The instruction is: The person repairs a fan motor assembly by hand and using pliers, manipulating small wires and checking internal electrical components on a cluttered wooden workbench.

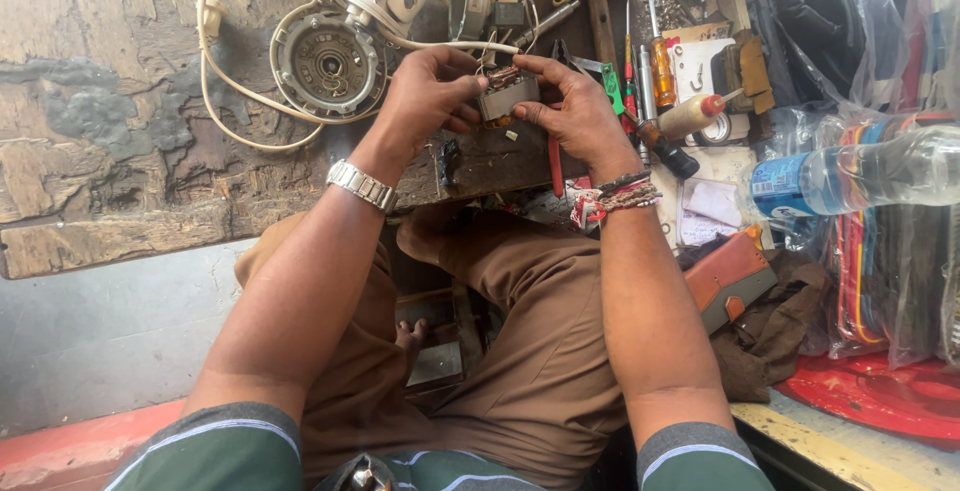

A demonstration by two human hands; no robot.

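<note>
Left hand (428,91) and right hand (572,111) both closed around small motor stator (508,96), fingers pinching either side, copper windings visible on top. Held above worn wooden bench (120,181). Round motor housing (328,63) left of hands; screwdrivers (660,61) right. Plastic bottle (850,176) far right.

Both hands hold a small grey motor stator (508,99) with copper windings above the worn wooden tabletop (120,151). The left hand (425,91) closes its grip on the stator's left side; the right hand (575,111) closes on its right side. Just beyond lie a round motor housing (328,63), a white cable (225,81), a hammer (600,1) and screwdrivers (660,61). A plastic bottle (850,176) lies at right.
</note>
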